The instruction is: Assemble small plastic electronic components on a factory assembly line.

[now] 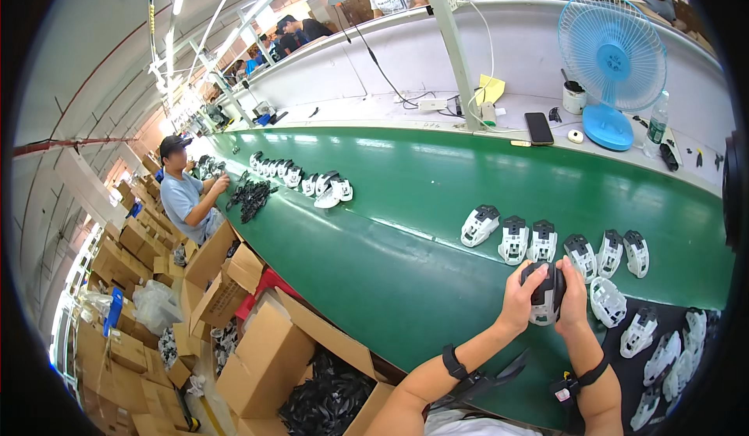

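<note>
Between my two hands, just above the near side of the green work surface (390, 280), is a rounded plastic shell (544, 311), black on top and white or grey lower down. My left hand (516, 299) wraps its left side, with the thumb on the black top. From the right, my right hand (573, 295) closes on the same shell; its underside is hidden. Beyond my hands a row of similar white shells with black tops (580, 256) stands on the surface. A bare white shell (608, 302) lies beside my right hand.
More white shells (663, 358) lie on a black mat at right. An open carton (257, 358) of black parts stands at lower left. At far left sits a co-worker (187, 194) near piled black parts (251, 195). A blue fan (612, 61) and phone (538, 128) are on the back ledge.
</note>
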The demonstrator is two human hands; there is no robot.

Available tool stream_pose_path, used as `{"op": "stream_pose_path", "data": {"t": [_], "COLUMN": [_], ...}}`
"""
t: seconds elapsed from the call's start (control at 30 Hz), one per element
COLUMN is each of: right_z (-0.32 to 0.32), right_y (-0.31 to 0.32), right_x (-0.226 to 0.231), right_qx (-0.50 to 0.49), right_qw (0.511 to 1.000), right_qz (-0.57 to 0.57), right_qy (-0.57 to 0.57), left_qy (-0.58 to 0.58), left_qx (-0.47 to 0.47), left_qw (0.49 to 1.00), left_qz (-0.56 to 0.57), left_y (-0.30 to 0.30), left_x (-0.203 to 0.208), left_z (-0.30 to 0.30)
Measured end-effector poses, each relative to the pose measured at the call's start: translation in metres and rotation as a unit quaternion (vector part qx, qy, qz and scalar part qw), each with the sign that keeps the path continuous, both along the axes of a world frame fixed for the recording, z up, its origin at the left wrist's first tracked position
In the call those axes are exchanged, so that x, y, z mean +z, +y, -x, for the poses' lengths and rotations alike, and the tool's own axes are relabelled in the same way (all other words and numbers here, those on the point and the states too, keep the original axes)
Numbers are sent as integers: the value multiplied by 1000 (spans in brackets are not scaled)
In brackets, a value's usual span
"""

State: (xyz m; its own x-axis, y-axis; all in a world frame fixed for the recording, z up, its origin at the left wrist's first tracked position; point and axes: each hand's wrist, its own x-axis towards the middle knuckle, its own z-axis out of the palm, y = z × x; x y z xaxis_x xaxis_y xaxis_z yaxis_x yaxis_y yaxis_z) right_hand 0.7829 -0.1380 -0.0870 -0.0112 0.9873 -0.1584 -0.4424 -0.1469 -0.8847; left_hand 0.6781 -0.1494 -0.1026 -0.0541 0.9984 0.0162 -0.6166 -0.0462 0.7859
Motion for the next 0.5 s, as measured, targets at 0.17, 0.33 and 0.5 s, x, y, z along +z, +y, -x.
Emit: {"op": "stream_pose_path", "data": {"t": [0.17, 0.33, 0.5], "right_z": [4, -6, 6], "right_y": [-2, 2, -1], "right_x": [-3, -30, -8], "right_qx": [-54, -71, -100], "right_qw": [998, 989, 993], "right_qz": [18, -92, -44], "right_qy": [-12, -87, -51], "left_qy": [15, 99, 39], "left_qx": [11, 65, -17], "left_qw": [1000, 992, 999], "left_qz": [7, -40, -18], "left_y": [-2, -5, 3], "left_x": [-3, -5, -2], "left_z": [-6, -16, -2]}}
